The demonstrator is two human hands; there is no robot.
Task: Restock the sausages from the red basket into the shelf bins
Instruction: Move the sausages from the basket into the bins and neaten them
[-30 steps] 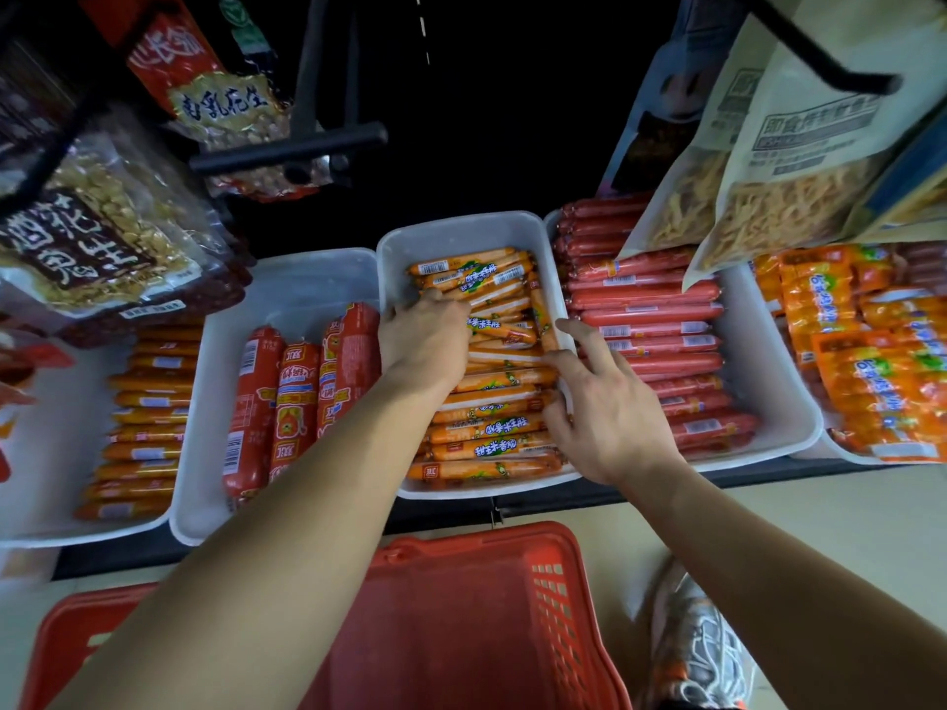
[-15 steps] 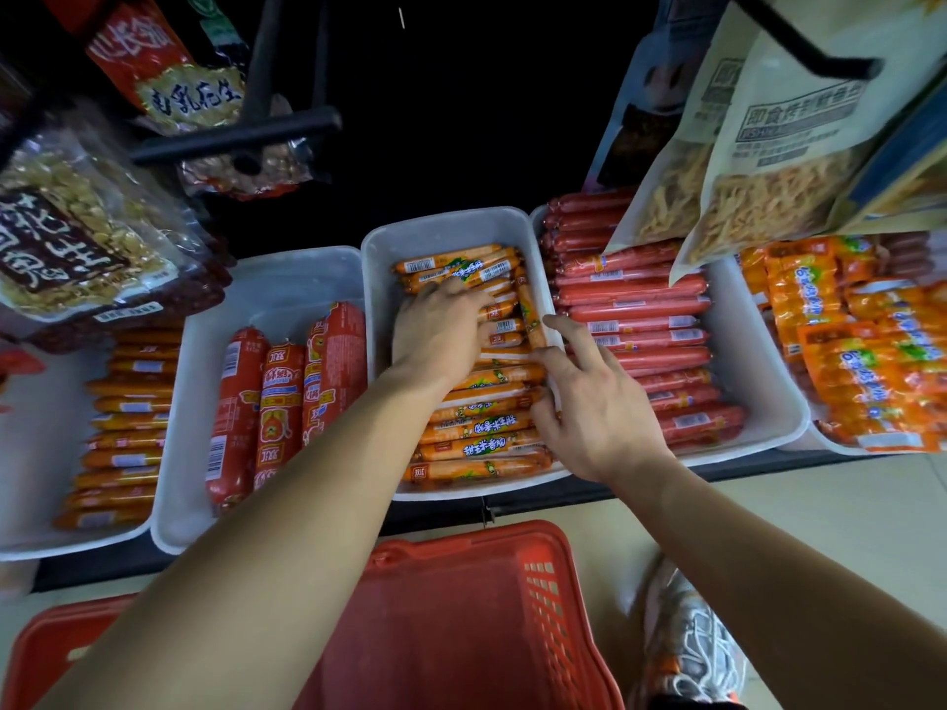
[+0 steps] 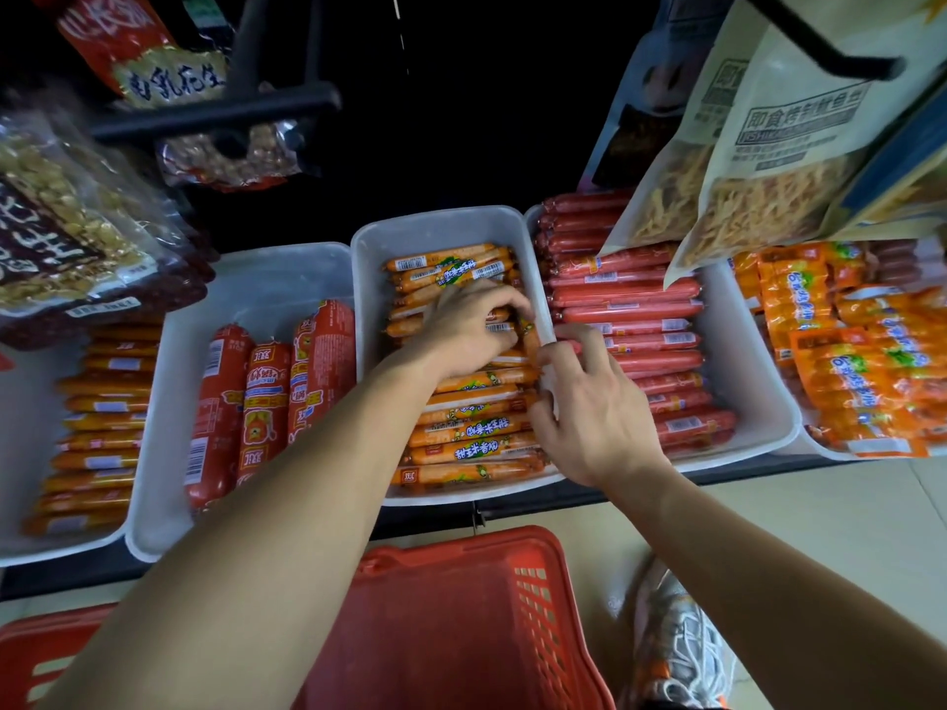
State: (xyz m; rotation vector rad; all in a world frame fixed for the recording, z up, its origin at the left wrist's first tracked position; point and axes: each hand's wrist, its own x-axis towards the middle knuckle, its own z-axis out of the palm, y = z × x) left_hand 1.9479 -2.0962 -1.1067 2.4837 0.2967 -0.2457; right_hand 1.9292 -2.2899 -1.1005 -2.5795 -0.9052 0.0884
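Both hands are in the middle bin [image 3: 440, 230] on the shelf. The left hand [image 3: 469, 325] lies knuckles-up on the orange sausages [image 3: 464, 445], fingers curled down among them; whether it grips one I cannot tell. The right hand [image 3: 589, 407] is at the bin's right wall, thumb and forefinger pinched on the end of one sausage standing askew there (apparently being tucked into line).

That bin looks near full, rows stacked toward the shelf's front edge. The bin to its right, with red sausages [image 3: 625, 294], is also well filled. The bin to the left [image 3: 266, 279] holds only a few thick sausages [image 3: 266, 397] and has bare room behind.

The red basket [image 3: 461, 617] sits on the floor below the shelf's front edge; the part in view shows no sausages, so restocking appears close to done, with tidying left.
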